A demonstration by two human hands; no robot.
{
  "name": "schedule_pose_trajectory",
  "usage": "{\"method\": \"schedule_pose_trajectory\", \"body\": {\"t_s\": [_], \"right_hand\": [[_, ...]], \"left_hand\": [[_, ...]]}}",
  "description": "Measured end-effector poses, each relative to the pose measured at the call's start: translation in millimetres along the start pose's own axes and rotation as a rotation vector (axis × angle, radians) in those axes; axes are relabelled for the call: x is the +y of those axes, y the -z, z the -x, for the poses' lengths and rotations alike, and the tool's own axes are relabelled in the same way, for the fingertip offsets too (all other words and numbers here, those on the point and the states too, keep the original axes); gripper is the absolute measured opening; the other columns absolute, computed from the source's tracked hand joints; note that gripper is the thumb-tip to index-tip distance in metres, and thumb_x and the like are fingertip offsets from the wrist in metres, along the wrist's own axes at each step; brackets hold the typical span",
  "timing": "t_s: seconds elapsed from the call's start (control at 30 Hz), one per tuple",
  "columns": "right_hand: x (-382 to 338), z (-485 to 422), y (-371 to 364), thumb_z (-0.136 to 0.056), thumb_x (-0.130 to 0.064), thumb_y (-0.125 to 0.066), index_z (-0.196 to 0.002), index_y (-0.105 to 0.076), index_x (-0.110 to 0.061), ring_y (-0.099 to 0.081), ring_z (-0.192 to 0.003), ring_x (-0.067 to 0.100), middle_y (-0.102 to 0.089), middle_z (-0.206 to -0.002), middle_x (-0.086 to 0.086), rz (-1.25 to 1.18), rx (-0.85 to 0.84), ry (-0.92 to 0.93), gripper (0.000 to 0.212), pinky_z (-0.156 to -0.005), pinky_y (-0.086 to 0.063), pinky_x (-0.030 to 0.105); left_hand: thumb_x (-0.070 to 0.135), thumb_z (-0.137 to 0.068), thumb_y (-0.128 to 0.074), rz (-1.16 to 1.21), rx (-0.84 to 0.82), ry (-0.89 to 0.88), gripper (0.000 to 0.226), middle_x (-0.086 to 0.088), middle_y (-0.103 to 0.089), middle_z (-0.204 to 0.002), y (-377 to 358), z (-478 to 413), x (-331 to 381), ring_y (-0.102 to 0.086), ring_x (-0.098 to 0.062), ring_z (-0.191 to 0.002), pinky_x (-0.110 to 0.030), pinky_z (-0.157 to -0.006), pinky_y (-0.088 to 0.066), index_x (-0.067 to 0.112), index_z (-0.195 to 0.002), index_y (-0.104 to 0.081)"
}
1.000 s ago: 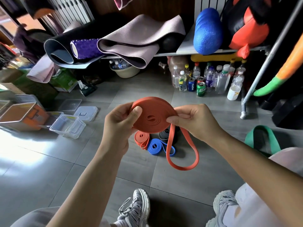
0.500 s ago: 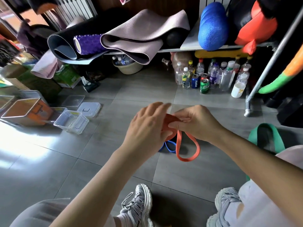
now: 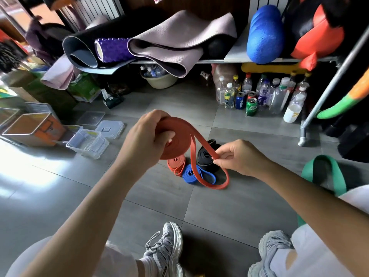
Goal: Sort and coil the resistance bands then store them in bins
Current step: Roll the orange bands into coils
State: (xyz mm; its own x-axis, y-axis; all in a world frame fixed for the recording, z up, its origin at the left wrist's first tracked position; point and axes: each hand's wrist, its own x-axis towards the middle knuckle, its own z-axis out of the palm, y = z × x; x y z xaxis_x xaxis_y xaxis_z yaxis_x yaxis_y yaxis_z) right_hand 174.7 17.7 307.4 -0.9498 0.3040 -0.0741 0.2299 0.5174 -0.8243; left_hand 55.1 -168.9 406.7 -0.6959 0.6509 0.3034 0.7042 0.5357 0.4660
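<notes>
Orange rubber: a wide band, mostly wound into a flat coil, is held up over the grey tiled floor. The left hand grips the coil, fingers curled over its top edge and thumb pressed on its face. The right hand pinches the unwound tail a little way from the coil. Below the pinch the tail hangs in a loose loop, its low end near the tiles.

On the floor under the held band are three coiled bands, bunched together: a small orange coil, a blue coil and a black coil. The hanging loop crosses in front of the blue and black ones and hides part of each.

To the left, well apart, stands a clear plastic bin, open, with two clear lids lying flat behind it and an orange box beside it. At the right, by the knee, lies a green band, uncoiled.

Behind are bottles and cans grouped under a shelf, with a slanted metal pole just to their right. Rolled mats, a purple roller and a blue foam roller lie on the shelf. Two pale shoes sit at the bottom edge.
</notes>
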Motion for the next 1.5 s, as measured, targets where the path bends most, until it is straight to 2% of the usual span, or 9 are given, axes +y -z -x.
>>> {"method": "schedule_pose_trajectory", "body": {"t_s": [0.1,0.23,0.4,0.6,0.93,1.1,1.27,1.37,1.5], "right_hand": [[13,0,-11,-0.08,-0.008,-0.073,-0.094,-0.075,-0.011,-0.069,-0.082,0.014,-0.074,-0.087,0.002,0.004,-0.031,-0.012,0.014,-0.084,-0.055,0.031],[33,-5,-21,-0.081,-0.007,-0.069,-0.09,-0.072,-0.013,-0.064,-0.077,0.012,-0.07,-0.083,0.0,0.024,0.064,-0.169,0.011,-0.064,-0.044,0.005],[46,6,-60,-0.087,-0.005,-0.064,-0.089,-0.065,-0.01,-0.065,-0.057,0.006,-0.068,-0.08,0.007,-0.558,0.153,-0.524,0.005,-0.058,-0.051,0.019],[54,36,-91,-0.096,-0.011,-0.048,-0.079,-0.071,-0.01,-0.073,-0.075,0.018,-0.074,-0.078,0.008,-1.449,0.189,-0.575,0.028,-0.063,-0.059,0.029],[53,52,-77,-0.09,-0.02,-0.044,-0.065,-0.068,-0.015,-0.068,-0.066,0.011,-0.058,-0.059,-0.005,-1.693,0.256,-0.442,0.035,-0.073,-0.059,0.038],[53,56,-68,-0.096,-0.034,-0.046,-0.063,-0.064,-0.013,-0.063,-0.063,0.016,-0.051,-0.055,-0.001,-1.554,0.248,-0.541,0.043,-0.084,-0.051,0.038],[62,52,-77,-0.097,-0.028,-0.05,-0.067,-0.059,-0.01,-0.059,-0.068,0.022,-0.063,-0.07,0.01,-0.742,0.227,-0.671,0.036,-0.074,-0.043,0.032],[51,49,-73,-0.091,-0.029,-0.053,-0.06,-0.042,-0.017,-0.036,-0.064,0.015,-0.038,-0.063,0.008,-0.09,0.158,-0.418,0.036,-0.059,-0.031,0.034],[-5,45,-66,-0.082,-0.04,-0.059,-0.076,-0.063,0.002,-0.034,-0.077,0.006,-0.068,-0.073,0.014,-0.287,0.109,-0.053,0.042,-0.064,-0.046,0.047]], "left_hand": [[0.01,-0.082,-0.067,0.027,0.046,0.009,0.031,0.003,-0.057,-0.093,15,1,-5,-0.051,-0.017,-0.084,-0.024,-0.073,-0.036,0.013,-0.111,-0.058],[0.008,-0.082,-0.067,0.042,0.092,0.027,0.031,0.005,-0.056,-0.089,27,2,-16,-0.05,-0.016,-0.082,-0.022,-0.07,-0.037,0.011,-0.111,-0.059],[0.009,-0.083,-0.067,0.107,0.126,0.124,0.03,0.011,-0.053,-0.082,36,11,-39,-0.05,-0.014,-0.079,-0.025,-0.066,-0.04,0.013,-0.111,-0.058],[0.01,-0.084,-0.065,0.034,0.054,0.187,0.028,0.001,-0.055,-0.089,38,27,-76,-0.053,-0.023,-0.083,-0.033,-0.074,-0.045,0.011,-0.111,-0.057],[0.01,-0.083,-0.066,-0.01,-0.005,0.217,0.03,0.001,-0.055,-0.091,26,34,-101,-0.05,-0.021,-0.084,-0.029,-0.073,-0.037,0.009,-0.111,-0.058],[0.011,-0.084,-0.065,-0.044,0.0,0.203,0.028,0.003,-0.054,-0.091,24,34,-100,-0.047,-0.018,-0.082,-0.026,-0.068,-0.032,0.011,-0.111,-0.058],[0.009,-0.083,-0.064,-0.071,-0.057,0.083,0.027,0.003,-0.052,-0.091,16,42,-76,-0.046,-0.017,-0.084,-0.022,-0.066,-0.026,0.012,-0.109,-0.057],[0.007,-0.081,-0.063,-0.062,-0.12,-0.028,0.028,0.003,-0.051,-0.092,5,54,-56,-0.047,-0.019,-0.084,-0.023,-0.069,-0.028,0.011,-0.109,-0.058],[0.009,-0.083,-0.062,-0.049,-0.209,-0.11,0.029,-0.008,-0.057,-0.104,-15,67,-35,-0.051,-0.028,-0.098,-0.025,-0.077,-0.031,0.009,-0.112,-0.058]]}}
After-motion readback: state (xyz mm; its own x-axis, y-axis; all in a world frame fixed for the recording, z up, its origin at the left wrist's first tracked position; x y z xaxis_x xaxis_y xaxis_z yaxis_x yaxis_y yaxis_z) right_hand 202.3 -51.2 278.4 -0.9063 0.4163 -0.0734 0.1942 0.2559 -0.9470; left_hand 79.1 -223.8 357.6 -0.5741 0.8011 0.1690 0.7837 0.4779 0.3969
